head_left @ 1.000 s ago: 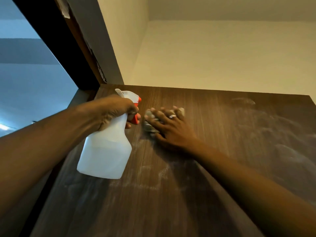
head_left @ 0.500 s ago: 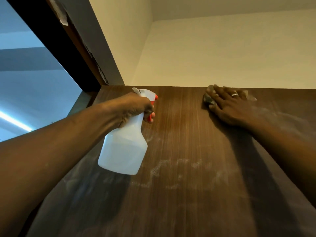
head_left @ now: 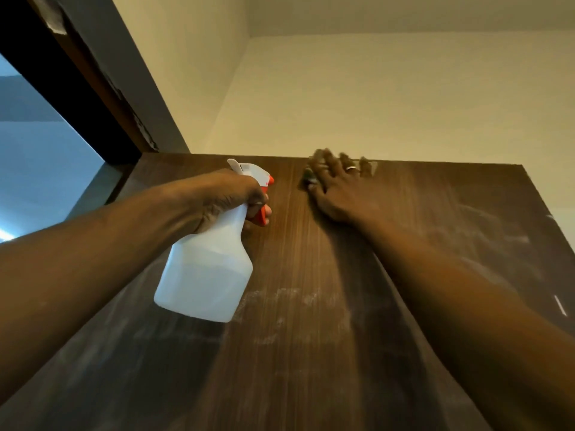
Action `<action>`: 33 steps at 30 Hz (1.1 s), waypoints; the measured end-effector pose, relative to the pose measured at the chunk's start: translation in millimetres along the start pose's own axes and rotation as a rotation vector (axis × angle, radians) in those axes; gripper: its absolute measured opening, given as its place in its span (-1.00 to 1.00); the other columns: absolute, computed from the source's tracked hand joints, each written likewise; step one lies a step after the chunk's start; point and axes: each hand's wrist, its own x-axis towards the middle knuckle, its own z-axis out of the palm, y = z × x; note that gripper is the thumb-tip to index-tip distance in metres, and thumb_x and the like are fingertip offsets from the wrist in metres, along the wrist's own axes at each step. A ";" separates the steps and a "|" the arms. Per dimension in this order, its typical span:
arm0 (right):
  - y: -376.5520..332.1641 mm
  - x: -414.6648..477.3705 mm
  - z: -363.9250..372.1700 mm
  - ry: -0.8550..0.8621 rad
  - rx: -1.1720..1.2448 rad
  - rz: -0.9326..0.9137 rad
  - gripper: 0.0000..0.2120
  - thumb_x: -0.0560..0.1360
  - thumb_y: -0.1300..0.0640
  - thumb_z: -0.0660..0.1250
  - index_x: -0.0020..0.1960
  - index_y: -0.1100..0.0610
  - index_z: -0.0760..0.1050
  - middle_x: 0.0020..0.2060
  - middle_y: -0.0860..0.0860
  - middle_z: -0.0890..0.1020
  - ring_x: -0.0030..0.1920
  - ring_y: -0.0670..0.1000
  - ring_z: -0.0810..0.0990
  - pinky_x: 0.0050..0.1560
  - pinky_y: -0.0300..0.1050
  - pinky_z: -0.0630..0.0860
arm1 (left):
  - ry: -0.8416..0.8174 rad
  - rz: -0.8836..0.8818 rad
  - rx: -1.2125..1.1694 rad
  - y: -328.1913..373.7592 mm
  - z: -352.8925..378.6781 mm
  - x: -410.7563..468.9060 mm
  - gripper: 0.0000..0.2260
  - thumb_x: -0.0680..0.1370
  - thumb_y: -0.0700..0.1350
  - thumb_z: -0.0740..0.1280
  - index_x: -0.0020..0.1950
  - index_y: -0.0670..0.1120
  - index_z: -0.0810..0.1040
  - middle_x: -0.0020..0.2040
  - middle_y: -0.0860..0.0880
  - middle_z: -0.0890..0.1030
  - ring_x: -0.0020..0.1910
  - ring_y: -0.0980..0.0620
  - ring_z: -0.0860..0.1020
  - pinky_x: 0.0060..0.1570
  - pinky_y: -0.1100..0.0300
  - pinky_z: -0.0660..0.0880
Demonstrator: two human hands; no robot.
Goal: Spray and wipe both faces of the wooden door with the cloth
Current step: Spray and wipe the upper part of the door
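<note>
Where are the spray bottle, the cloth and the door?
spray bottle (head_left: pixel 207 275), head view, on its white body.
cloth (head_left: pixel 308 178), head view, on the dark corner that shows at the left.
door (head_left: pixel 311 362), head view, on bare wood lower down.

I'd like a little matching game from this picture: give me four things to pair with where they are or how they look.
Things:
1. spray bottle
2. cloth
3. ring
4. wooden door

Descriptions:
A. on a finger of the right hand
B. streaked with pale smears
C. gripped by the left hand
D. pressed under spread fingers near the door's top edge

Pairs: 1-C, 2-D, 3-A, 4-B
</note>
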 end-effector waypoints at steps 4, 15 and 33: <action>40.5 -84.0 8.0 0.007 -0.057 -0.061 -0.43 0.65 -0.25 -0.15 0.60 -0.11 -0.15 0.60 -0.02 -0.10 0.59 0.11 -0.13 0.52 0.21 -0.25 | -0.049 0.015 -0.021 -1.6 23.4 -9.3 -0.89 0.52 -0.21 0.25 -0.07 -0.22 0.55 -0.04 -0.26 0.63 0.08 -0.23 0.60 0.20 -0.10 0.49; 98.7 -23.6 -19.9 -0.063 0.000 0.216 -0.43 0.65 -0.24 -0.15 0.59 -0.16 -0.25 0.59 -0.03 -0.22 0.58 0.12 -0.20 0.50 0.30 -0.29 | -0.040 0.006 -0.043 9.6 51.9 6.6 -0.86 0.52 -0.18 0.27 -0.04 -0.22 0.57 -0.03 -0.25 0.64 0.05 -0.23 0.61 0.14 -0.08 0.50; 191.2 -45.0 -18.6 0.014 0.023 0.229 -0.42 0.64 -0.24 -0.17 0.59 -0.13 -0.25 0.59 -0.03 -0.19 0.58 0.10 -0.18 0.50 0.30 -0.27 | -0.013 -0.023 -0.073 54.8 139.0 -6.2 -0.91 0.53 -0.25 0.26 -0.03 -0.22 0.53 -0.17 -0.23 0.61 -0.09 -0.18 0.60 0.09 -0.06 0.51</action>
